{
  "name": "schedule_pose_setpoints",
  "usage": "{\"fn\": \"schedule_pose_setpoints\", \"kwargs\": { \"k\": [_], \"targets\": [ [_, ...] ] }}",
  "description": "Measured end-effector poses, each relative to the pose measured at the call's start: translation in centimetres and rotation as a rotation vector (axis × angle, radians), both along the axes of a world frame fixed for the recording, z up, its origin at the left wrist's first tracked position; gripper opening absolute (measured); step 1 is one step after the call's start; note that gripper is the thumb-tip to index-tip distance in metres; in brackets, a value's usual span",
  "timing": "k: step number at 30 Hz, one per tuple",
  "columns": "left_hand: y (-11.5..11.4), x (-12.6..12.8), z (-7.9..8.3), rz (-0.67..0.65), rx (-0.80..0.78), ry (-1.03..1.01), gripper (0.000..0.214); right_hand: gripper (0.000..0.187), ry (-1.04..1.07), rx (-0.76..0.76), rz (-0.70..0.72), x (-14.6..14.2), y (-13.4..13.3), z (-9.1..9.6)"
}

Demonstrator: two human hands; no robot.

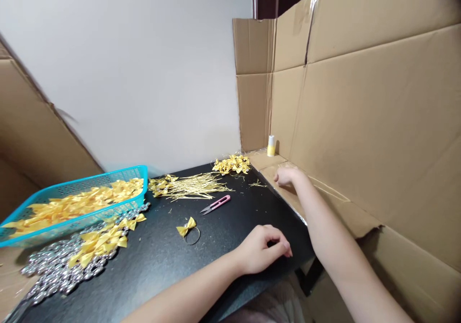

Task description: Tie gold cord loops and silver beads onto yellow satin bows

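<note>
The left hand curls loosely over the bench near a looped yellow bow, the right hand bends its fingers down at the cardboard ledge, either's grip unclear, and a turquoise basket holds yellow ribbon bows.

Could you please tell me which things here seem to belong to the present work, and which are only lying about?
Probably belonging to the work:
- yellow bow with ring
- blue basket of yellow bows
- yellow cords
- pink-handled snips
- thread spool

Probably only lying about:
- thread scraps

Unclear: silver linked piece under loose bows.
</note>
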State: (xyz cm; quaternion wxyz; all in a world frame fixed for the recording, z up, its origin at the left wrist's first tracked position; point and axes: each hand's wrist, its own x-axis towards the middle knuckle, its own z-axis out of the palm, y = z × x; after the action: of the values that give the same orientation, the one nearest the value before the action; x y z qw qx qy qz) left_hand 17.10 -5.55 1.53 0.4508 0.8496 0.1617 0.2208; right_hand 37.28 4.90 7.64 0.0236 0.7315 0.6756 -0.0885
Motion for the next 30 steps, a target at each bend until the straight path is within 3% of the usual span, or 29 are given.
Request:
{"fn": "schedule_pose_setpoints", "kwargs": {
  "k": [3, 5, 10, 13, 15, 18, 21, 23, 27, 30],
  "targets": [
    [0.1, 0.0, -0.1, -0.003, 0.018, 0.0, 0.025, 0.02, 0.078, -0.062, 0.17, -2.2, 0.0, 0.0],
    [0.1, 0.0, -0.2, -0.003, 0.027, 0.0, 0.025, 0.021, 0.119, -0.027, 0.262, -4.1, -0.3, -0.1],
    [0.2, 0.0, -0.6, 0.005, 0.063, -0.006, 0.025, 0.026, 0.215, 0.29, 0.461, -10.1, -2.2, -0.7],
    [0.0, -0.5, -0.4, -0.047, 0.108, 0.006, 0.026, 0.015, 0.274, 0.38, 0.684, -13.4, -3.2, -2.5],
    [-0.2, -1.4, 0.2, -0.11, 0.125, 0.057, 0.028, 0.01, 0.337, 0.46, 1.026, -14.8, -3.3, -4.2],
    [-0.4, -3.9, 2.1, -0.145, 0.203, 0.142, 0.022, 0.007, 0.352, 0.494, 1.18, -15.9, -2.6, -6.6],
    [0.3, -8.0, 3.8, -0.037, 0.391, 0.212, 0.018, 0.004, 0.367, 0.482, 1.214, -16.2, -1.9, -7.9],
    [1.5, -11.6, 4.2, 0.103, 0.49, 0.196, 0.016, 0.002, 0.396, 0.528, 1.131, -16.1, -1.8, -8.2],
    [4.7, -18.5, 2.4, 0.468, 0.728, 0.211, 0.013, 0.004, 0.473, 0.66, 0.839, -16.2, -1.9, -8.2],
    [6.2, -21.2, 0.6, 0.631, 0.749, 0.245, 0.024, 0.005, 0.47, 0.701, 0.814, -17.2, -1.5, -8.1]
  ]
}}
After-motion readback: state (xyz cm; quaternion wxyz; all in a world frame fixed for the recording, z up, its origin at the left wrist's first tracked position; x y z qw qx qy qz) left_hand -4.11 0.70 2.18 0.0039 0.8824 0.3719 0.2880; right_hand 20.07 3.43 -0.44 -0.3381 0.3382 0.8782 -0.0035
